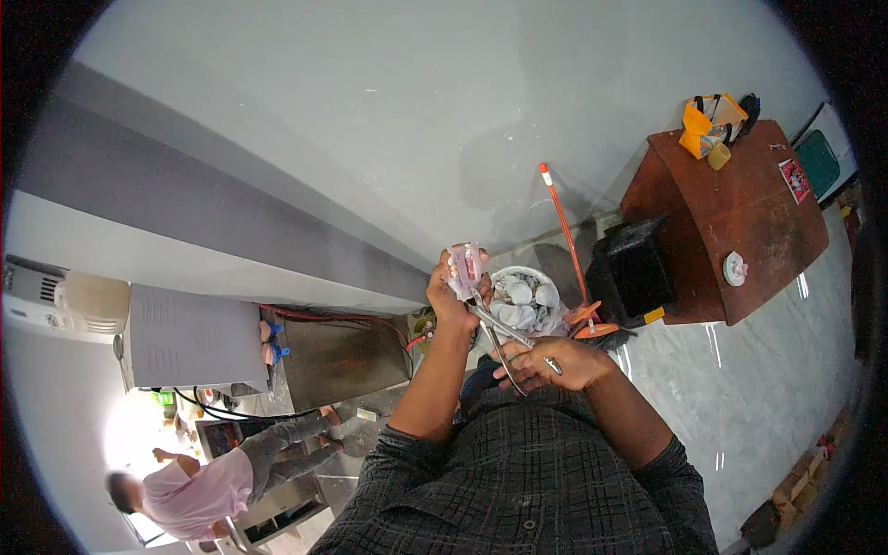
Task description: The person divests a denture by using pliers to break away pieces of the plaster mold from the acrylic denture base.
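The left hand (446,294), fingers curled round its edge, grips a pink-and-white piece (464,269) — probably light, stiff and brittle, best held by its outer rim — beside the bucket (520,269) of pale discs (520,294). The right hand (566,363), fingers partly spread, holds metal pliers (506,328) by the handles, nose near the piece; contact cannot be told.

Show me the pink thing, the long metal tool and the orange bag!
Pink thing (465,270): head view, the middle of its body.
Long metal tool (502,326): head view, on one of its long handles.
Orange bag (697,135): head view, on its orange side.
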`<state>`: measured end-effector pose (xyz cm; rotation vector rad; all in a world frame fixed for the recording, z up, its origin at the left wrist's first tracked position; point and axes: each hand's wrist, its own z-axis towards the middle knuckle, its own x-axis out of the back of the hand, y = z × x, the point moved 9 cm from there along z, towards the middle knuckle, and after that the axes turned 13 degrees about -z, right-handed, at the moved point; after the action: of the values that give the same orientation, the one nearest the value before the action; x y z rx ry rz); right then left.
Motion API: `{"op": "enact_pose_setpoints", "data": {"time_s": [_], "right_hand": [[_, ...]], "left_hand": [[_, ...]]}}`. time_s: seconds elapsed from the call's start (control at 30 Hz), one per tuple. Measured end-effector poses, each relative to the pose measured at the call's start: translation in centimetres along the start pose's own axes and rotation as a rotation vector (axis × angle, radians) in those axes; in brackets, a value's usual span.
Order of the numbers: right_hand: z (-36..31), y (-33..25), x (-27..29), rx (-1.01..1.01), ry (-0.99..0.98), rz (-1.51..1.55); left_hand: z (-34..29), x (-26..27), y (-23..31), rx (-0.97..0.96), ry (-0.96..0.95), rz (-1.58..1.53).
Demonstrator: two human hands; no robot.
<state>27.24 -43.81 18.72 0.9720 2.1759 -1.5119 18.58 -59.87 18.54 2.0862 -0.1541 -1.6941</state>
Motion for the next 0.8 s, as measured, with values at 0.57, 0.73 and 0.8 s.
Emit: {"op": "enact_pose_setpoints", "data": {"time_s": [0.57, 0.73, 0.8], "right_hand": [[2.4, 0.3, 1.6, 0.03, 0.177, -0.373], [3.0, 0.7, 2.4, -0.086, 0.369, -0.687], [2.6, 0.0, 2.2, -0.051, 0.362, -0.547]], "left_hand": [[2.1, -0.6, 0.3, -0.003, -0.082, 0.07], [2.7, 0.2, -0.5, 0.017, 0.039, 0.062], [2.9, 0.1, -0.7, 0.052, -0.024, 0.058]]}}
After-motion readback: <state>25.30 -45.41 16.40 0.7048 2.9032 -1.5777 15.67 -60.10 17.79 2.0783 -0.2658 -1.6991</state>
